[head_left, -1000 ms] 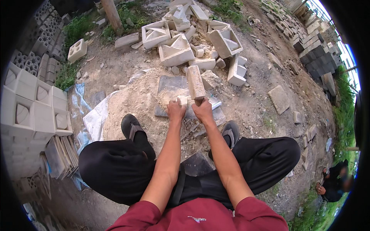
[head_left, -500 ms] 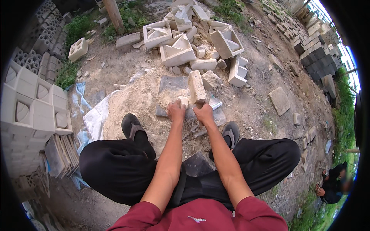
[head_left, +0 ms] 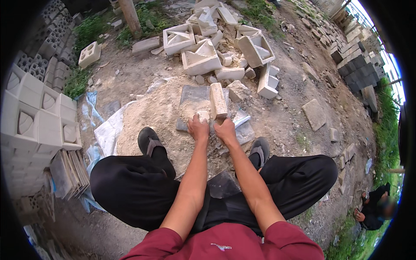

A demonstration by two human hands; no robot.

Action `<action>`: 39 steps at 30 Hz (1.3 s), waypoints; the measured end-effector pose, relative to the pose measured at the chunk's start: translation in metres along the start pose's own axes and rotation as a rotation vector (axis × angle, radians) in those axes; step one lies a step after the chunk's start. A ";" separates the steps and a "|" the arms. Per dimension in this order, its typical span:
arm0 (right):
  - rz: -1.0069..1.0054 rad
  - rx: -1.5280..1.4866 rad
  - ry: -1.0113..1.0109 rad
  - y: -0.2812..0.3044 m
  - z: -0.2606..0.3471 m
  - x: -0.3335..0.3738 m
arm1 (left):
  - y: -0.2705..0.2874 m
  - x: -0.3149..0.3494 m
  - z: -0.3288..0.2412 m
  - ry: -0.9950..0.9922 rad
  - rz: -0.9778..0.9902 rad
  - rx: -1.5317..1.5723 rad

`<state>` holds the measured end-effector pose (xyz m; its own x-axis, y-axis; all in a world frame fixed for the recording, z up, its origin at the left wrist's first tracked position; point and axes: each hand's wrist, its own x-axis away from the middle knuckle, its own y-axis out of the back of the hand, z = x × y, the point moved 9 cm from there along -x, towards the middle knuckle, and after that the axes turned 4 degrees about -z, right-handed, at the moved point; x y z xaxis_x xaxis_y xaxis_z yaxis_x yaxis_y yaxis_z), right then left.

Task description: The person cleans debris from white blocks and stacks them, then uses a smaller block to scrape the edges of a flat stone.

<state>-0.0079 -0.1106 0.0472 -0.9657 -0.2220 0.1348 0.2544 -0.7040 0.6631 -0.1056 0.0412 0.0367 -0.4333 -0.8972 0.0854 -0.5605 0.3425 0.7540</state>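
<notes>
My left hand (head_left: 198, 128) is closed around a small pale chunk of broken concrete (head_left: 203, 115), just above the dusty dark slab (head_left: 189, 92). Close beside it on the right, my right hand (head_left: 225, 131) grips a dust-coated mallet with a long rectangular head (head_left: 218, 99). The head points away from me, and its near end is dark. The fingers hide most of the grip. Around and left of the slab spreads a heap of crushed beige powder (head_left: 145, 115). A rough broken lump (head_left: 238, 90) lies right of the mallet head.
Beyond the slab rises a pile of broken hollow blocks (head_left: 201, 58). Stacked pale blocks (head_left: 48, 117) and leaning thin boards (head_left: 71, 173) stand at left. A white sheet (head_left: 110, 130) borders the powder. Flat stones (head_left: 314, 113) lie at right; another person (head_left: 373, 208) is at the far right edge.
The mallet head has shifted slightly left, closer to my left hand. The concrete chunk remains in my left fingers and now shows a little more.
</notes>
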 end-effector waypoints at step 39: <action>0.014 -0.109 0.072 0.012 0.024 -0.002 | -0.011 -0.021 -0.003 0.041 0.076 0.030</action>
<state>-0.0046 -0.1024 0.0729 -0.9568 -0.2774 0.0875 0.2757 -0.7688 0.5771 -0.0888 0.0553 0.0286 -0.4463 -0.8789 0.1684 -0.5482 0.4172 0.7249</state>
